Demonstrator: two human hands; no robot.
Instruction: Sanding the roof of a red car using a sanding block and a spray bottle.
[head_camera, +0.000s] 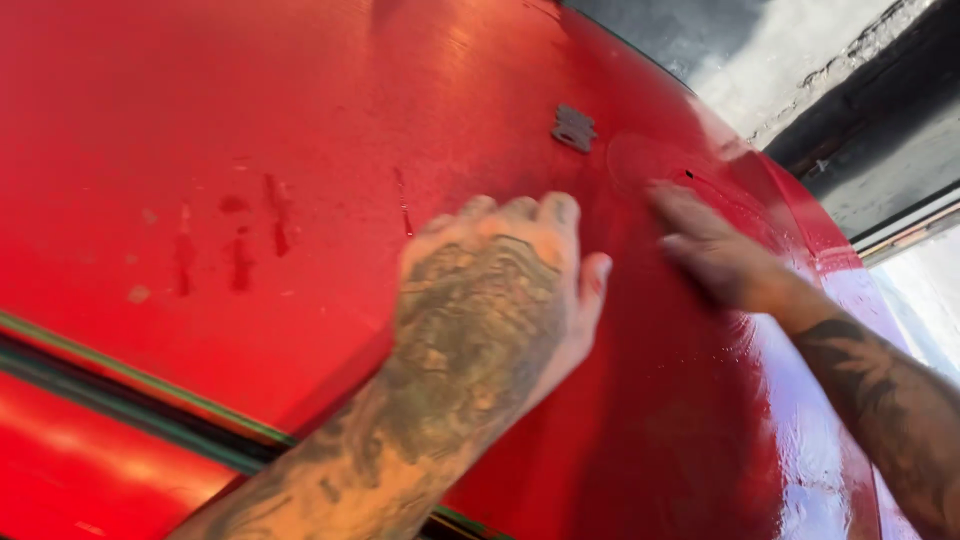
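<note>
Nearest the lens, the left hand (500, 300) lay flat on the glossy red car panel (250, 130), its grip spread, fingers together, pinching nothing. Just beside it, the right hand (715, 255) pressed open on the same wet panel, blurred, perhaps sliding. Above both sat a small grey patch (574, 128) on the paint.
</note>
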